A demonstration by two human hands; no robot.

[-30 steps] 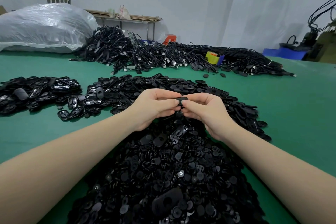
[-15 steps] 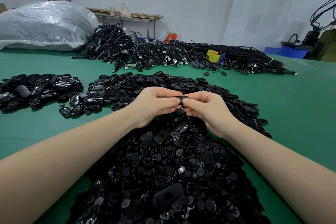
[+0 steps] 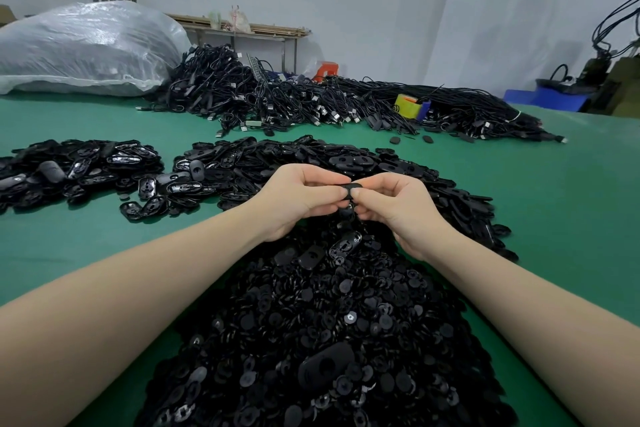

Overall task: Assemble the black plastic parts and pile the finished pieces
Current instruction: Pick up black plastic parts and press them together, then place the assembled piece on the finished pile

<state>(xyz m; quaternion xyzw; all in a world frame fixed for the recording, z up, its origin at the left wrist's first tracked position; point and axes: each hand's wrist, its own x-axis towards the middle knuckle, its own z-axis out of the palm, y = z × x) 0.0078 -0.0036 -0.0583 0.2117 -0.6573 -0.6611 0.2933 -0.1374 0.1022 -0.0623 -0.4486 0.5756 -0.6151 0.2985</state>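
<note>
- Head view: hands meet above the near heap of small round parts (image 3: 322,322); left hand (image 3: 298,198) and right hand (image 3: 394,204) both pinch one black plastic part (image 3: 351,188) between fingertips, held clear of the green desk (image 3: 554,218).
- Oval shells (image 3: 311,163) lie piled behind the hands, with another pile (image 3: 76,166) to the left.
- Black cables (image 3: 311,104) and a plastic bag (image 3: 86,48) sit at the far edge.

Black part (image 3: 350,189) between both hands (image 3: 301,199)
</note>
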